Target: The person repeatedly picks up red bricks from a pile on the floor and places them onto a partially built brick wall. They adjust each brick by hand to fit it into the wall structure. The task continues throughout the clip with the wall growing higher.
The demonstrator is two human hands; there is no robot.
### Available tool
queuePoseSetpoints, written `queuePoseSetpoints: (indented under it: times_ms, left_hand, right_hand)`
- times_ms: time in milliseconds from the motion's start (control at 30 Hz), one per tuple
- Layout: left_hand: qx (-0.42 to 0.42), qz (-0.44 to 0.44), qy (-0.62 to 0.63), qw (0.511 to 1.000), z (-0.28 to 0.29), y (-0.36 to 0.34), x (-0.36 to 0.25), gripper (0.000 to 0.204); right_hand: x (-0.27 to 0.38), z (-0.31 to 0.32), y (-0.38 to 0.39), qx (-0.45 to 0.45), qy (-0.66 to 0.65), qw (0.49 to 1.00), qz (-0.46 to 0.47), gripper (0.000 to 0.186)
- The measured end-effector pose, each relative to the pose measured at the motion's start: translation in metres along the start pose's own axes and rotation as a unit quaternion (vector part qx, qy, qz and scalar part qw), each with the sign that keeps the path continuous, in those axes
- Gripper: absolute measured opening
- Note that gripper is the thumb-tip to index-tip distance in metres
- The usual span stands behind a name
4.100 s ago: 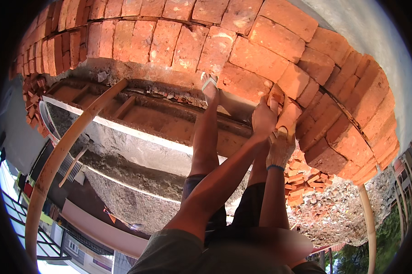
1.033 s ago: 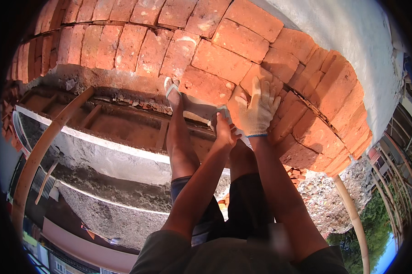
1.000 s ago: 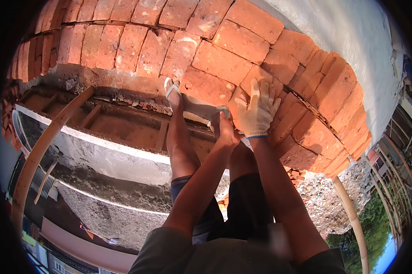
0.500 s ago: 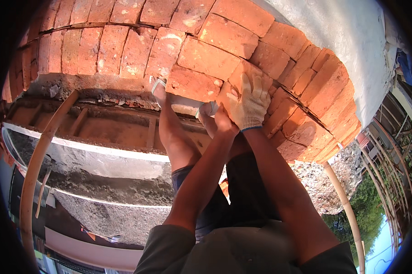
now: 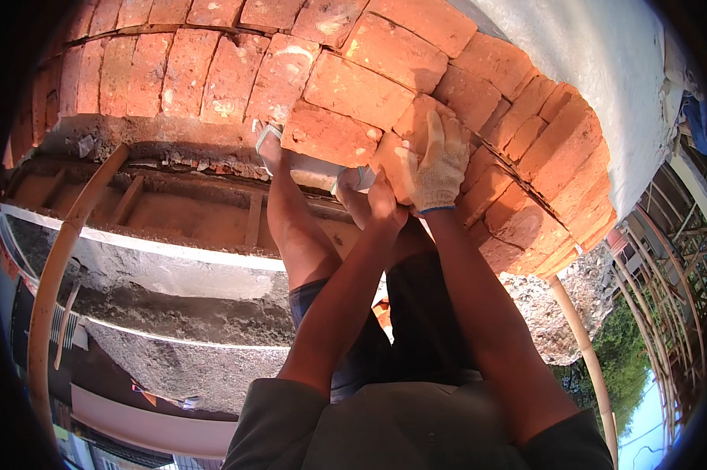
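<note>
An orange-red brick (image 5: 388, 159) is between my two hands, in front of a large stack of bricks (image 5: 358, 88). My bare left hand (image 5: 385, 200) is closed on its lower left side. My right hand (image 5: 440, 168), in a cream knitted glove with a blue cuff, presses on its right side, thumb over it and fingers pointing up. The glove hides part of the brick. Another brick (image 5: 331, 134) lies at the stack's near edge, just left of my hands.
My sandalled feet (image 5: 270, 139) stand at the stack's foot, beside a wooden-framed ledge (image 5: 173, 211). Bamboo poles (image 5: 70, 239) rise at left and right (image 5: 584, 337). A pale wall or sheet (image 5: 577, 55) bounds the stack at the far right. Rough concrete (image 5: 189, 368) lies below left.
My gloved hand has shifted slightly, its fingers now more upright and its thumb farther apart. The brick between my hands shows more plainly. The view has moved a little.
</note>
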State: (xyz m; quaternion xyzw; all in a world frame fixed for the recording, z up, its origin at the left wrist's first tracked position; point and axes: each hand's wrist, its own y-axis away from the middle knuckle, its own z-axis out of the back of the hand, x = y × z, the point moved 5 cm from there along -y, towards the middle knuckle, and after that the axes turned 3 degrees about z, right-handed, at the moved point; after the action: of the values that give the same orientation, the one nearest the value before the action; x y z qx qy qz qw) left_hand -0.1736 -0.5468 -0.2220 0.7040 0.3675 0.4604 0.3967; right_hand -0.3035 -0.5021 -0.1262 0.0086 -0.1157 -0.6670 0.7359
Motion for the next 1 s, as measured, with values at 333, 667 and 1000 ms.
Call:
queuePoseSetpoints:
  times_ms: [333, 667, 1000]
  left_hand:
    - [0.072, -0.041, 0.006, 0.997, -0.008, 0.024, 0.005, 0.053]
    - [0.030, -0.029, -0.156, 0.987, 0.021, 0.004, -0.038, 0.045]
    - [-0.139, -0.258, -0.717, 0.633, -0.013, 0.024, -0.034, 0.080]
  right_hand:
    - [-0.019, 0.001, 0.021, -0.012, -0.002, 1.000, -0.025, 0.080]
    - [-0.024, 0.005, 0.016, -0.063, -0.037, 0.996, -0.058, 0.070]
    - [-0.030, 0.006, 0.020, -0.082, -0.063, 0.990, -0.095, 0.055]
